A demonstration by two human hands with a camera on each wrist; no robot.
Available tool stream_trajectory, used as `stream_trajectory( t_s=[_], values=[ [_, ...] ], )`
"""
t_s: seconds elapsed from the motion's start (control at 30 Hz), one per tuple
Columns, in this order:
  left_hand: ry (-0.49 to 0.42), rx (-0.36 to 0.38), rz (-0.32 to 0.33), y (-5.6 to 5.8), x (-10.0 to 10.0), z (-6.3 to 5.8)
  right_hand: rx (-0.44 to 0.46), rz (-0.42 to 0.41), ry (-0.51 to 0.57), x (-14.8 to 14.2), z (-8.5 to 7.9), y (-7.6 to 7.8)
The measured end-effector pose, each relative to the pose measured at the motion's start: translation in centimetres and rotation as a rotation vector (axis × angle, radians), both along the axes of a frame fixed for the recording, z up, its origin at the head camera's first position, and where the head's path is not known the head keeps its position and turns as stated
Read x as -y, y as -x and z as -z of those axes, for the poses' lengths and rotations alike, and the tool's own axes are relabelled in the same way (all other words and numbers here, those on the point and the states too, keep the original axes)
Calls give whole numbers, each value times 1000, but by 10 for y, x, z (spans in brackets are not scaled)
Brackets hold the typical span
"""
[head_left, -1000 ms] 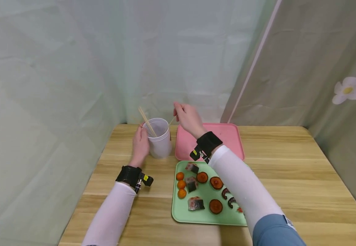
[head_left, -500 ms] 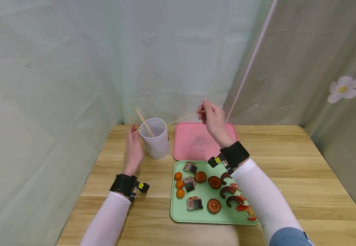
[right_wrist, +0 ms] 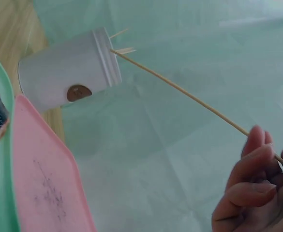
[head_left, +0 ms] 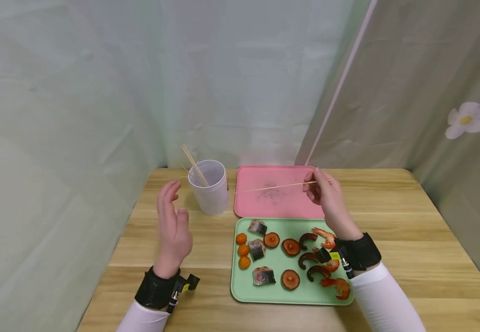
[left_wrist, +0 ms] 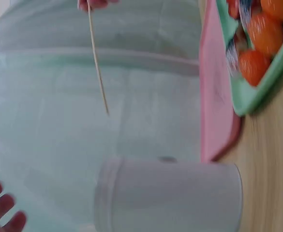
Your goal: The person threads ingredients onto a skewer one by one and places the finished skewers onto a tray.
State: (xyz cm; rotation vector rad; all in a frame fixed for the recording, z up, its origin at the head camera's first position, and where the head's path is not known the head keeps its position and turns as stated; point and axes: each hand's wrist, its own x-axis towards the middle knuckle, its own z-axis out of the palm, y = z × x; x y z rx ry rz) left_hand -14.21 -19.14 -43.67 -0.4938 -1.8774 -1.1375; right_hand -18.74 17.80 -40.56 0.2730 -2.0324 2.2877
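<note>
My right hand (head_left: 327,196) pinches one thin wooden skewer (head_left: 273,187) near one end, above the pink tray (head_left: 279,203). In the right wrist view the skewer (right_wrist: 180,89) slants away from my fingers, its far end overlapping the cup's rim. A white plastic cup (head_left: 212,198) stands upright at the back left with several more skewers (head_left: 194,163) leaning in it. My left hand (head_left: 173,230) is raised in front of the cup and left of the trays, fingers apart from anything and holding nothing.
Nearer than the pink tray lies a green tray (head_left: 279,295) bearing orange balls (head_left: 243,250), fish chunks (head_left: 263,275), mushroom caps (head_left: 290,279), dark curled tentacle-like pieces (head_left: 318,272) and shrimp (head_left: 336,287). A pale curtain (head_left: 231,83) hangs behind the wooden table (head_left: 389,221).
My right hand has drawn the skewer out of the cup and carried it right and toward me. The left hand has let go of the cup and pulled back.
</note>
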Motion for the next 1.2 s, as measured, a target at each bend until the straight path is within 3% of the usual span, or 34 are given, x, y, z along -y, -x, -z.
stream_trajectory(
  t_s=[0.1,0.17,0.3,0.4,0.67,0.8,1.2],
  values=[
    [129,74,131,-12,-12,-5,19,-29,-25,-6,4,-12],
    [227,132,185,-17,-19,-6,35,-47,-53,-8,8,-19],
    [438,225,212,-18,-30,-2,69,-85,-95,-9,18,-29],
    [522,279,221,-17,-36,3,83,-117,-99,-8,25,-34],
    [623,395,279,-19,-50,17,125,-166,-114,-6,37,-41],
    [621,419,295,-18,-56,21,127,-182,-130,-2,37,-38],
    [619,431,186,-14,-56,33,109,-198,-183,-1,41,-34]
  ],
)
